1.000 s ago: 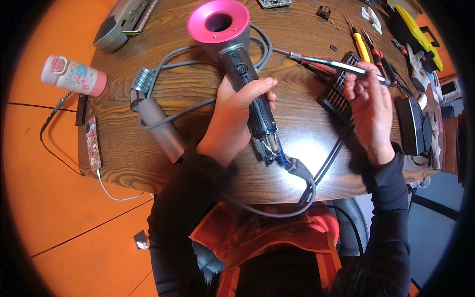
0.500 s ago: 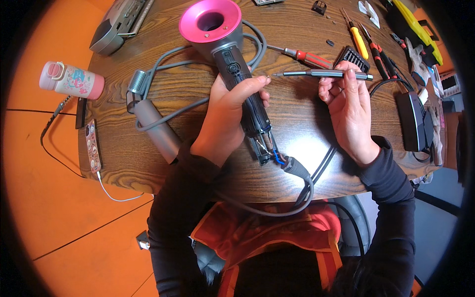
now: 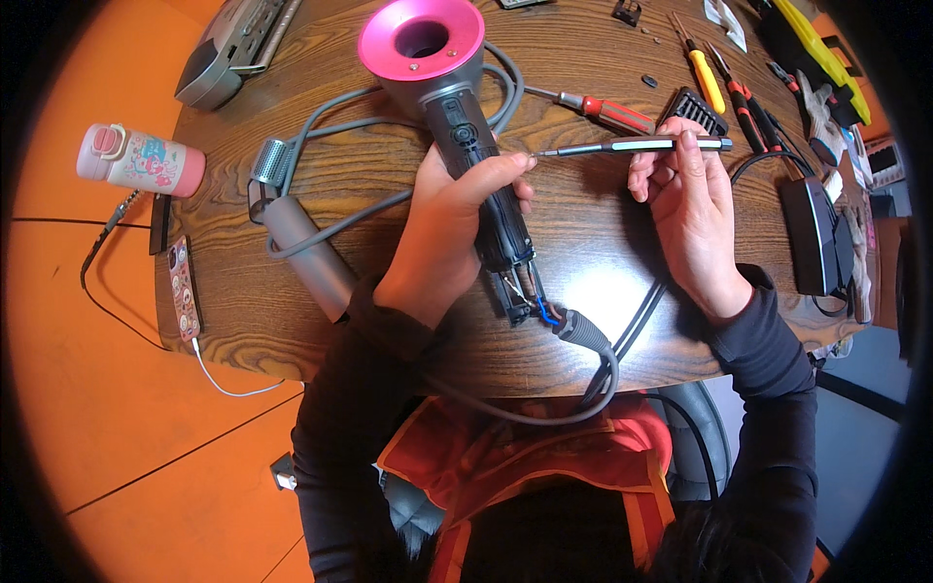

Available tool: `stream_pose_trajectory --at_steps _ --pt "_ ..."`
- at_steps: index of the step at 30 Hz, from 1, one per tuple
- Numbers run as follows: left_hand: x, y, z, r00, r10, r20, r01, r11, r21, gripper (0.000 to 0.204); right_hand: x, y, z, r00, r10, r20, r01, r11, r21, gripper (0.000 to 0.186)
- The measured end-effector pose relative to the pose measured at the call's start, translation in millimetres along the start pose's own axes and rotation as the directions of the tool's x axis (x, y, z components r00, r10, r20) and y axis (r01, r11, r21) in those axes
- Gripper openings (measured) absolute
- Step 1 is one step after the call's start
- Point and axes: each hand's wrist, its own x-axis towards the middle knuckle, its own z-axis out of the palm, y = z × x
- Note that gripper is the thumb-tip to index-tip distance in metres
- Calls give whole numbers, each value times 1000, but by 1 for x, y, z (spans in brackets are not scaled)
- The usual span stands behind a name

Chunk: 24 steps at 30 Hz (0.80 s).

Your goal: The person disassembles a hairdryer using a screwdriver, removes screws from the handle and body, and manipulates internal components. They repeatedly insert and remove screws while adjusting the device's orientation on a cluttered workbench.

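My left hand (image 3: 439,209) is wrapped round the handle of a hair dryer (image 3: 465,126) with a pink ring-shaped head. The handle's casing is off, and coloured wires show at its lower end beside the grey cord sleeve (image 3: 581,330). In my right hand (image 3: 692,204) is a slim grey precision screwdriver (image 3: 632,145), held level between thumb and fingers. Its bit points left and meets the tip of my left thumb. Something tiny seems to be there, too small to make out. Left of my hand, the grey handle cover (image 3: 309,255) lies on the table.
A red screwdriver (image 3: 617,115), a yellow screwdriver (image 3: 708,83) and a black bit holder (image 3: 696,113) lie at the far right. A black box-shaped device (image 3: 818,236) sits at the right edge. At left are a bottle (image 3: 146,160) and a phone (image 3: 183,290).
The screwdriver's bit has come up against my left thumb tip, closing a small gap. The dryer's head has shifted slightly right and nearer.
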Motion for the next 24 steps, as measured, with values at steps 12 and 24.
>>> stream_pose_trajectory --at_steps 12,24 --pt "-1 0 0 998 -27 58 23 997 72 38 -1 -6 6 993 102 56 -95 990 -104 22" --pt "-3 2 -1 993 -74 87 71 997 38 39 3 -5 5 964 219 151 -216 976 -33 26"
